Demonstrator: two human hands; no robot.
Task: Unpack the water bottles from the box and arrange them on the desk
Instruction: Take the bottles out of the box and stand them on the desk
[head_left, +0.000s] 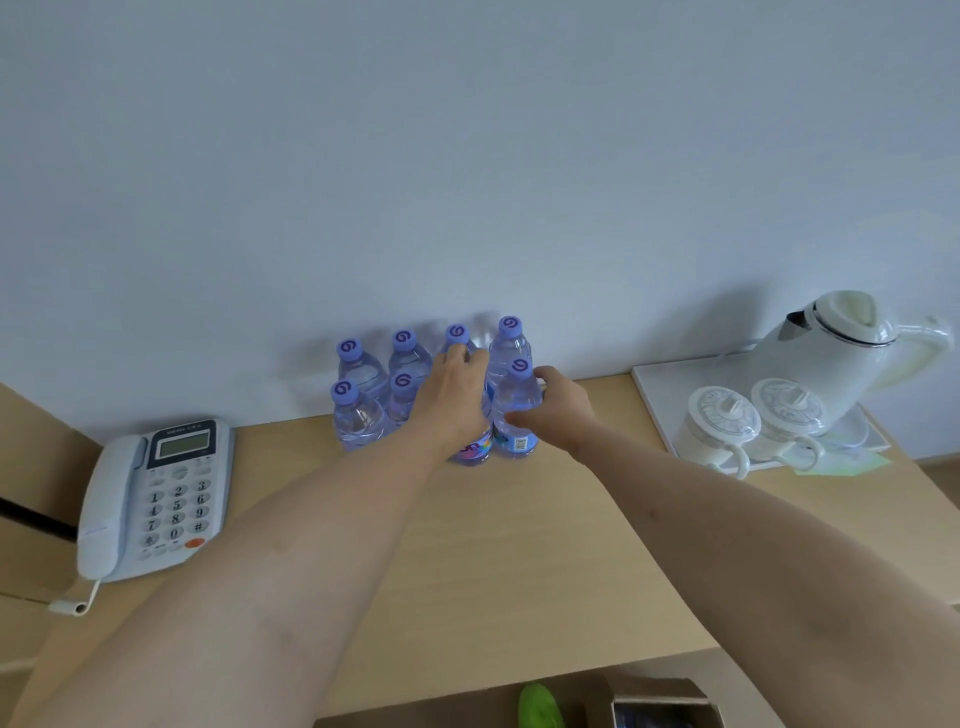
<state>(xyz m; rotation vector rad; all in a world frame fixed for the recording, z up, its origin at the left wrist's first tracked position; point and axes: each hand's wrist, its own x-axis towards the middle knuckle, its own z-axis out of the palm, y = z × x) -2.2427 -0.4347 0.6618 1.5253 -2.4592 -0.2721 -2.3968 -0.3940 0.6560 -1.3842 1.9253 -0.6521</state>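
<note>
Listed by size, largest first:

Wall (467, 156): plain pale surface behind everything, beyond the fingertips of both hands.

Desk (493, 545): light wood top, running under both forearms and out past the fingers to the wall.

Kettle (831, 358): white, lidded, upright on a white tray (654, 395), well to the right of the right hand's fingers.

Telephone (150, 499): grey-white desk set with keypad and handset, well to the left of the left hand's fingers.

Box (660, 706): brown cardboard, open top, at the lower edge below the desk front, behind both wrists. Contents too dark to tell. A green object (540, 706) sits just left of it.

Cups (753, 421): two white lidded cups, side by side on the tray, in front of the kettle.

Water bottles (363, 395): clear plastic with purple caps, upright in a tight cluster of two rows at the back of the desk against the wall. Most stand left of the left fingers.

Left hand (457, 395): fingers curled over the top of a front-row bottle (475, 447), gripping it; its cap is hidden beneath the hand.

Right hand (558, 410): thumb and fingers wrapped round the rightmost front bottle (514, 405), holding its body just below the cap. Both held bottles stand on the desk, touching each other.
</note>
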